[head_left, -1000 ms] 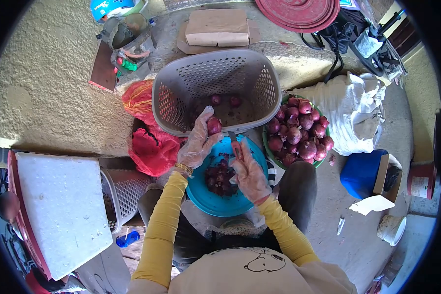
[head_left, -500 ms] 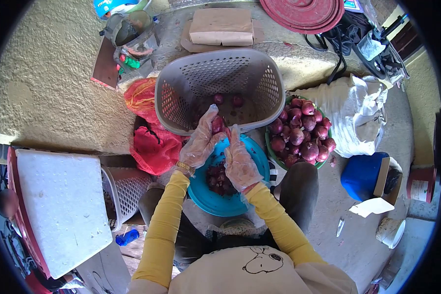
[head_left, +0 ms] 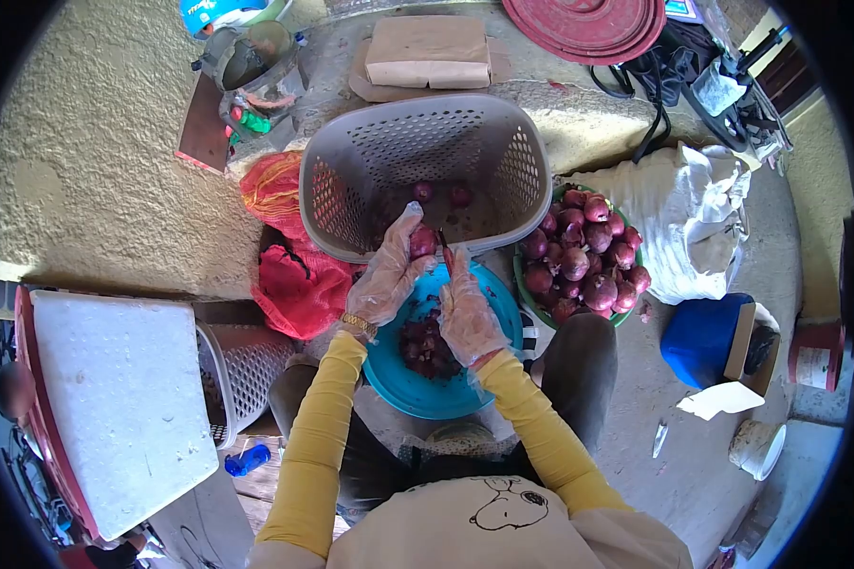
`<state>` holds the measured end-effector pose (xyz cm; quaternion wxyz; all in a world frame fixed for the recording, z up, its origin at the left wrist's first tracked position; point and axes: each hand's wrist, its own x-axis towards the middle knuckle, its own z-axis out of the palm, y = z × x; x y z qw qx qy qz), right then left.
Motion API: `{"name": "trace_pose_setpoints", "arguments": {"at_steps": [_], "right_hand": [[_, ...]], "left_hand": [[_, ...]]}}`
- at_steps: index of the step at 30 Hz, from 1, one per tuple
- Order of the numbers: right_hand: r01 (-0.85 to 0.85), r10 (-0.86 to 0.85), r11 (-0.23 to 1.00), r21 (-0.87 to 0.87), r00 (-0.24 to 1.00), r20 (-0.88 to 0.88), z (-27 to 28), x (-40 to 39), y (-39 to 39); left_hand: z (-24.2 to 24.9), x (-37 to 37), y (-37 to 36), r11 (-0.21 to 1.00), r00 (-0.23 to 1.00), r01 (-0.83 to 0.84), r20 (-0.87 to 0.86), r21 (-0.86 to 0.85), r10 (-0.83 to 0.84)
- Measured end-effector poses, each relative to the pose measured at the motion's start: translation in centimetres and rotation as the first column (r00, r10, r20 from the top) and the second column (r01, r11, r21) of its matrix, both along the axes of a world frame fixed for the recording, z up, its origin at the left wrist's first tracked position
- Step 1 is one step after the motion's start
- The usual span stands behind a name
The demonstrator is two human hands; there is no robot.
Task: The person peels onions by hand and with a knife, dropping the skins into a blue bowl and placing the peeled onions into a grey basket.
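Note:
In a clear plastic glove, my left hand [head_left: 387, 277] is closed around a red onion [head_left: 422, 243]. My right hand [head_left: 471, 321], gloved too, grips a small knife [head_left: 446, 250], whose dark, thin blade points up beside the onion. Both hands are over a blue basin [head_left: 381, 372] that holds dark red onion skins and scraps [head_left: 427, 349]. Just beyond them stands a grey perforated plastic basket [head_left: 427, 248] with a few red onions [head_left: 460, 196] at its bottom. To the right, a heap of red onions [head_left: 586, 254] fills a green basin [head_left: 626, 319].
Red mesh sacks [head_left: 299, 294] lie left of the basket, and a white sack [head_left: 697, 223] slumps at the right. A white foam box lid [head_left: 123, 398], a second basket [head_left: 247, 365] and a blue container [head_left: 700, 339] stand around. Behind is a ledge with a cardboard box [head_left: 429, 52].
The knife in my right hand has swung upright and a little away from the onion, so its blade now shows clearly. My left hand keeps the onion almost in place.

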<state>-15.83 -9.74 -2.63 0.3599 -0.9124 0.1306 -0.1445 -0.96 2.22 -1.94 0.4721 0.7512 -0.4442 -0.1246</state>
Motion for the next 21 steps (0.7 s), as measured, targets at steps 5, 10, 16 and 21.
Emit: {"name": "trace_pose_setpoints", "arguments": {"at_steps": [5,10,16,21], "right_hand": [[-0.019,0.128,0.908,-0.418,0.964,0.234,-1.7,0.0,-0.2],[-0.067,0.031,0.930,-0.363,0.994,-0.104,0.7,0.3,0.9],[-0.421,-0.002,0.521,-0.743,0.870,-0.494,3.3,0.3,0.8],[-0.201,0.071,0.924,-0.326,0.926,-0.370,0.9,0.2,0.5]], "left_hand": [[0.2,0.0,0.0,1.000,1.000,-0.001,-0.018,-0.002,0.001],[0.1,0.1,0.2,1.000,1.000,0.011,-0.022,0.000,-0.011],[0.4,0.1,0.3,0.999,0.997,0.042,-0.061,-0.011,-0.043],[0.4,0.2,0.2,0.999,0.997,0.042,-0.068,-0.025,-0.044]]}}
